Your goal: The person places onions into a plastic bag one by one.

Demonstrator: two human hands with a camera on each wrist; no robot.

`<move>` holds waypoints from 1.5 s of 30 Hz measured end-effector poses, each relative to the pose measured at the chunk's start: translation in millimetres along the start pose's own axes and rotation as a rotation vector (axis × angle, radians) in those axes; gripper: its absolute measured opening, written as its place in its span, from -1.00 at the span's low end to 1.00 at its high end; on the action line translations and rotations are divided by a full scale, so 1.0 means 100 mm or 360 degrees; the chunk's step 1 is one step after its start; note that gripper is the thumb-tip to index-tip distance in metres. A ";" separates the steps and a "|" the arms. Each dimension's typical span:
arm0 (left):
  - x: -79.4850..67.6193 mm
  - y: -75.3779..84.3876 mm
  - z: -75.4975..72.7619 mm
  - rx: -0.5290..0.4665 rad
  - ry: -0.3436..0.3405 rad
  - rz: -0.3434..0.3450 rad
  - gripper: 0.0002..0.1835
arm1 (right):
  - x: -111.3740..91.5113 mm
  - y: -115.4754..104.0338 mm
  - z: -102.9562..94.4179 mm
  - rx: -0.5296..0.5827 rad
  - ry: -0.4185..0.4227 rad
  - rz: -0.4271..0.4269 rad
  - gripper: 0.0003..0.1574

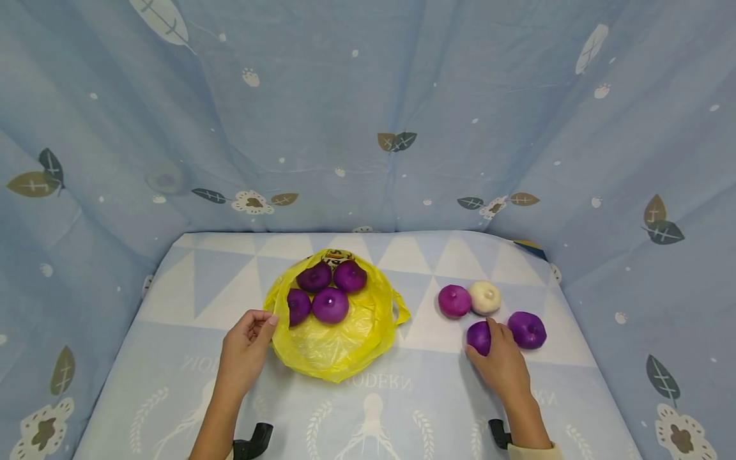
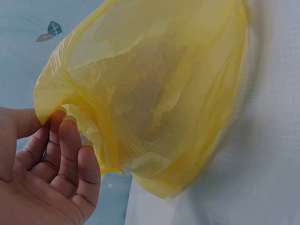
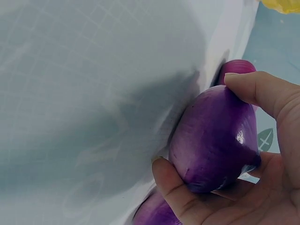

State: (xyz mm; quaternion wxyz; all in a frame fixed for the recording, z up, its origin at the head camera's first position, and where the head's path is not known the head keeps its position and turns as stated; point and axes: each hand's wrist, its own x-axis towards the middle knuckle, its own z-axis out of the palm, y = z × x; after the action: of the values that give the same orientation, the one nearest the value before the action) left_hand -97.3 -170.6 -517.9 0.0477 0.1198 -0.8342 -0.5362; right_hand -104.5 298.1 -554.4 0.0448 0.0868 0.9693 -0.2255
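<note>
My left hand (image 1: 246,348) pinches the left rim of a yellow plastic bag (image 1: 368,332) between thumb and fingertips. The bag's mouth is spread wide, and inside its upper left part lie several purple onions (image 1: 330,305). On the right, my right hand (image 1: 506,364) grips a purple onion (image 3: 215,140), thumb on one side and fingers curled round the other. Close beside that hand sits another purple onion (image 1: 527,330). Just beyond it, a reddish-purple onion (image 1: 454,301) and a white onion (image 1: 485,298) lie side by side.
A patterned cloth (image 1: 425,396) in pale blue and white covers the table. Blue printed curtains (image 1: 345,128) rise behind it and along both sides. A small dark blue and yellow item (image 1: 530,248) shows at the far right corner.
</note>
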 end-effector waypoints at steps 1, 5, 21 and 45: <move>0.00 0.00 0.00 0.0000 0.0000 0.0002 -0.69 | 0.00 0.00 0.00 0.0003 -0.0001 0.0000 0.03; 0.00 -0.01 0.00 0.0000 0.0001 0.0011 -0.69 | -0.01 -0.03 0.00 0.0025 -0.0032 0.0015 0.04; 0.01 0.00 -0.01 0.0024 0.0012 0.0032 -0.70 | -0.04 -0.33 -0.08 0.0102 -0.0029 -0.0173 0.03; 0.01 0.00 -0.02 0.0013 -0.0004 0.0026 -0.69 | 0.03 -1.63 -0.29 0.0106 -0.0113 -0.0758 0.11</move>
State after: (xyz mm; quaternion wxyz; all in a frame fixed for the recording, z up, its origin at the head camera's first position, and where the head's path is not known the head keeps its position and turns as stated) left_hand -97.8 -172.8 -516.8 0.0505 0.1125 -0.8374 -0.5325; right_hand -139.8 168.0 -458.8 0.0214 -0.1506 0.9523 -0.2644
